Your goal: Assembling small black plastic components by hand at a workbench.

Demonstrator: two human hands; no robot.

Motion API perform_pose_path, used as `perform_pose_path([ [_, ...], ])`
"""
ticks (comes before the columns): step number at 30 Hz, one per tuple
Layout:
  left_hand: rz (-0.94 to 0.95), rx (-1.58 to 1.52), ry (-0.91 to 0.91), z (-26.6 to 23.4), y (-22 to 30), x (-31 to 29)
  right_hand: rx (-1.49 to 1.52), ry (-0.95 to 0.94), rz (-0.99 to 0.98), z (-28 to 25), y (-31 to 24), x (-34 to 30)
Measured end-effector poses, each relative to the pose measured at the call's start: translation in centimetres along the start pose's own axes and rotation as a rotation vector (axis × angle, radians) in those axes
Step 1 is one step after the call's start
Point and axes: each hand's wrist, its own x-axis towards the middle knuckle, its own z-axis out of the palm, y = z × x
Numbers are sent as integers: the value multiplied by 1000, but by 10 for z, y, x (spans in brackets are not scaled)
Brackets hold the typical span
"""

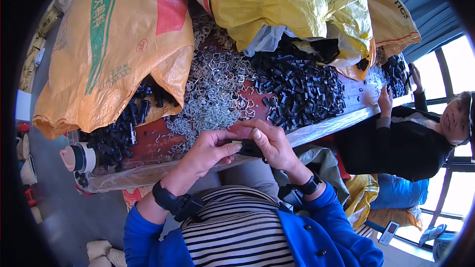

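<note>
Above the table's near edge, my left hand (208,152) and my right hand (277,147) meet at a small black plastic part (251,149). My right hand grips it between thumb and curled fingers. From the other side, the left thumb and fingers pinch at its end; a small pale bit shows there, too tiny to name. Just beyond my hands lies a heap of small silvery metal clips and screws (210,101). To its right spreads a pile of short black plastic pieces (302,91). Longer black plastic parts (111,141) lie at the left.
A large orange woven sack (133,34) slumps over the table's left side. At the back stands a yellow sack (292,7). A white cup with a pink lid (81,158) is at the left corner. Another person (396,143) works at the right end, hands by the table.
</note>
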Motion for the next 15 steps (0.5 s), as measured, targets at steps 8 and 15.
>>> perform_pose_path([
  [8, 7, 49, -39, 7, 0, -4, 108, 145, 4, 6, -2, -16],
  [15, 48, -28, -13, 21, 2, -17, 308, -44, -188, 4, -7, -29],
])
